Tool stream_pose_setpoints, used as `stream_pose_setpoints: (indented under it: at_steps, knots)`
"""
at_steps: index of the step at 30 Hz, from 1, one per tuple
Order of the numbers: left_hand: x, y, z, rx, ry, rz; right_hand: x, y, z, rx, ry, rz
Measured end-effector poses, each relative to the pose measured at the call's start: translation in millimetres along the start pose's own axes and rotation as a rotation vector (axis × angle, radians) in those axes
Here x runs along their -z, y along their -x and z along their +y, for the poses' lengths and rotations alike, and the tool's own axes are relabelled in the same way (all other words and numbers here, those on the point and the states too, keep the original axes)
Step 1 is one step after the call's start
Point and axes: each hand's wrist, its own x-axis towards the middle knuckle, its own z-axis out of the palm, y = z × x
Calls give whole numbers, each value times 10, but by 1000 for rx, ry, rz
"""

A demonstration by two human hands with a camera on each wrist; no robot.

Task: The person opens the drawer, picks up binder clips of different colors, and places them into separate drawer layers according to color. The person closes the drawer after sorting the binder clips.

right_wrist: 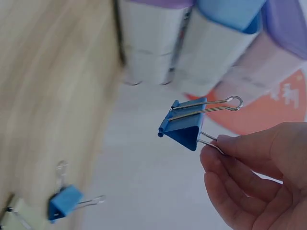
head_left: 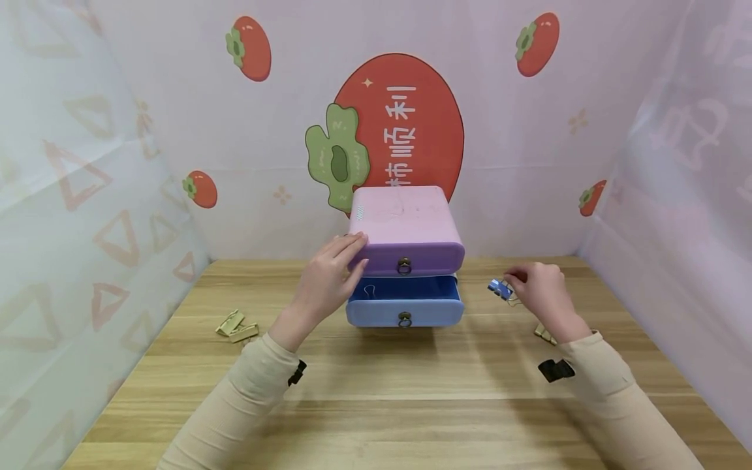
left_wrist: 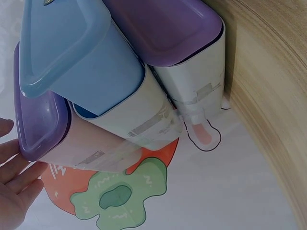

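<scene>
A blue binder clip (head_left: 501,288) hangs from my right hand (head_left: 543,294), which pinches one of its wire handles between thumb and fingertips. The right wrist view shows the clip (right_wrist: 184,122) close up, its other handle sticking out. My left hand (head_left: 326,277) rests its extended fingers against the upper left front corner of a small drawer cabinet (head_left: 405,212) with a pink top. Below the purple top drawer (head_left: 376,259), the blue drawer (head_left: 376,313) is pulled out. A wire clip handle (head_left: 369,291) shows inside it. Another purple drawer (left_wrist: 177,28) sits beneath, seen in the left wrist view.
Pale yellow binder clips (head_left: 243,333) lie on the wooden table (head_left: 376,418) at the left. More yellow clips (head_left: 545,334) lie near my right wrist. A second blue binder clip (right_wrist: 67,201) appears in the right wrist view. A printed cloth (head_left: 282,130) hangs behind the cabinet.
</scene>
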Motion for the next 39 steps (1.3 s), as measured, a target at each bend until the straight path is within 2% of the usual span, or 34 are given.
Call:
stream_pose_setpoints:
  at_steps: [7, 13, 19, 28, 39]
  knots:
    - [-6, 6, -5, 2, 4, 6, 166, 26, -270, 102, -35, 122]
    - [-12, 12, -8, 0, 10, 8, 258, 61, -537, 164, -82, 170]
    - [-2, 4, 4, 7, 18, 5, 264, 50, -779, 216, -126, 199]
    - [-3, 6, 4, 15, 25, 0, 90, -26, -963, 261, -170, 195]
    - [2, 2, 2, 16, 24, -1, -129, -49, -1007, 266, -133, 96]
